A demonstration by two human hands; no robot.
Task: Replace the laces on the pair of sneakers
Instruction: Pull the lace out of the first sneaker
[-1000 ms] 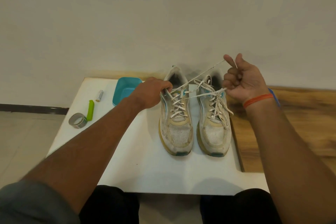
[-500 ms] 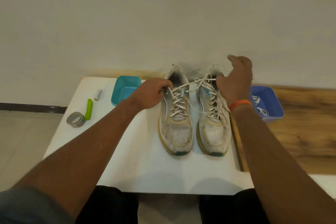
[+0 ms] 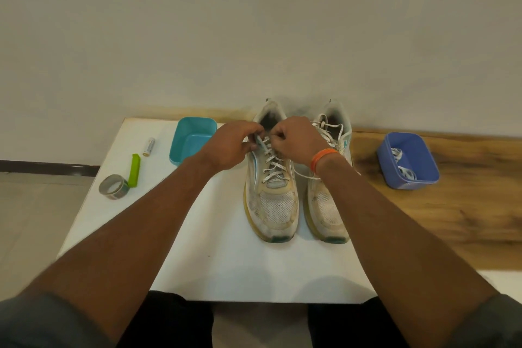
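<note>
Both hands at the collar of the left sneaker (image 3: pixel 271 192), working its lace.

From my feed: the pair stands side by side on a white board (image 3: pixel 197 248), toes toward me, heels to the wall, long axes running near-to-far and approx parallel. Uppers are worn white mesh w/ cream overlays, teal trim, yellowed soles, scuffed and dirty. Left hand (image 3: pixel 230 147) has fingers curled, pinching the flat speckled lace (image 3: pixel 272 162) at the top eyelets; right hand (image 3: pixel 296 141) is clenched on the same lace just beside it, orange band on that wrist. Right sneaker (image 3: pixel 329 206) sits partly under the right forearm, its lace loose. A blue tub (image 3: pixel 406 161), rectangular plastic, holds white laces on the wood surface, well apart.
</note>
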